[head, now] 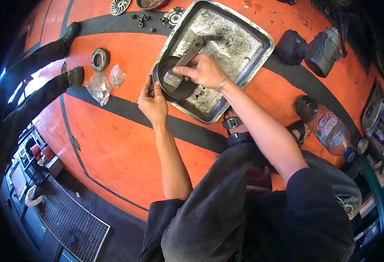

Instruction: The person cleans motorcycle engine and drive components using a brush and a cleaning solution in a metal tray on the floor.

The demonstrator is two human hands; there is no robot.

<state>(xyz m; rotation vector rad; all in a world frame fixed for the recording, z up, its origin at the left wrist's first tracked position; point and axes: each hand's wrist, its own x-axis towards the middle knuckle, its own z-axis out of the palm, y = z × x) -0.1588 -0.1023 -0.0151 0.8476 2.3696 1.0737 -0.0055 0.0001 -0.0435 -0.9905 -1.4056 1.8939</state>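
Observation:
My left hand (154, 101) grips the rim of a dark round metal part (187, 90), bowl-shaped like a clutch bell, and tilts it over the near left corner of a metal tray (266, 49). In my right hand (205, 72) is a paintbrush (192, 52); its metal ferrule (173, 79) lies inside the round part and its handle points up and away. The bristles cannot be made out clearly. Grey residue coats the tray's floor.
Left of the tray are a metal ring (99, 60) and plastic bags (99, 87). Beyond lie small rollers (141, 21), a finned disc (119, 6) and a pulley-like part (174, 16). At right are a cordless power tool (323, 52) and a plastic bottle (329, 129). Another person's feet (75, 76) stand at left.

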